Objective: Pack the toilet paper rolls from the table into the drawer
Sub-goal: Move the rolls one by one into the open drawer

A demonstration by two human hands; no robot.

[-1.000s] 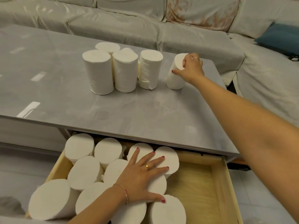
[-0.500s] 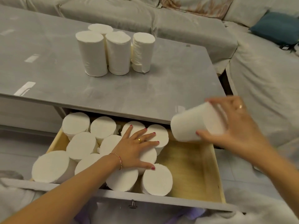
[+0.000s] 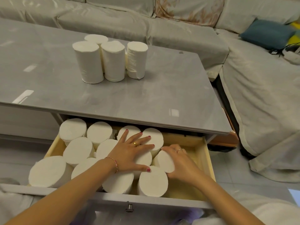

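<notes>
Roll [image 3: 164,161] tilted in drawer [image 3: 209,159], gripped by right hand [image 3: 181,164]; left hand [image 3: 129,151] flat.

four upright rolls [image 3: 112,60] stood clustered toward the far left part of the table [image 3: 162,88], three in a row and one behind them. the open drawer [image 3: 209,161] jutted out under the table's near edge. upright rolls in the drawer [image 3: 78,151] filled its left and middle, reaching from the back wall to the front wall. the left hand [image 3: 131,153] lay flat on top of the middle ones. the right hand [image 3: 180,161] held a tilted roll [image 3: 164,161] just right of that pack, touching its neighbours. a sofa [image 3: 162,30] ran beyond the table's far edge and past its right edge.
</notes>
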